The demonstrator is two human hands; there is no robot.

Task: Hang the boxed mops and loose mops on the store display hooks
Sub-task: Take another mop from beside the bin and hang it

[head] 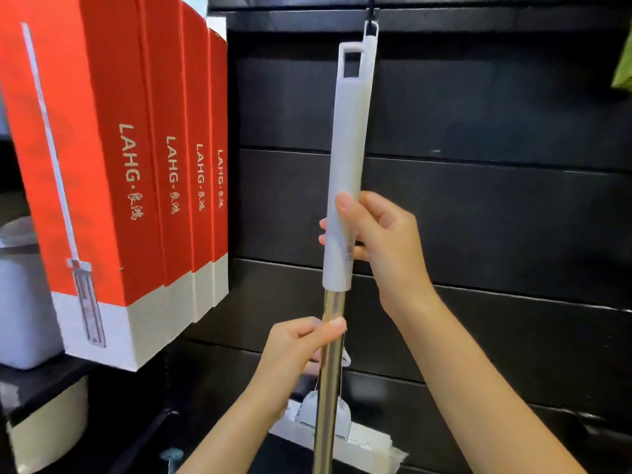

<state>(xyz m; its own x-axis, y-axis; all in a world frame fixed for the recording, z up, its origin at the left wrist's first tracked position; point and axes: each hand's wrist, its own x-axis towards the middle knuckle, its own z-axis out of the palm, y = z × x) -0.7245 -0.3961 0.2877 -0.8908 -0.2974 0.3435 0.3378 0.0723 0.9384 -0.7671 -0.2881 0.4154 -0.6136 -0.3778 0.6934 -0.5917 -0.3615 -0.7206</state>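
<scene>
I hold a loose mop upright before the black display wall. My right hand (383, 244) grips its white plastic handle (349, 138) near the lower end. My left hand (297, 354) grips the steel pole (330, 381) just below. The handle's rectangular hanging loop (352, 63) stands a little below and left of a black display hook (372, 12). Another white mop handle (371, 37) hangs on that hook behind mine. The mop head (342, 429) shows low down, white with a metal bracket. Several red boxed mops (136, 159) hang in a row at the left.
Black slatted wall panels (478, 206) fill the background. A white container (24, 302) stands on a shelf at far left, with a cream bucket (48, 429) below it. Something green (622, 66) shows at the right edge.
</scene>
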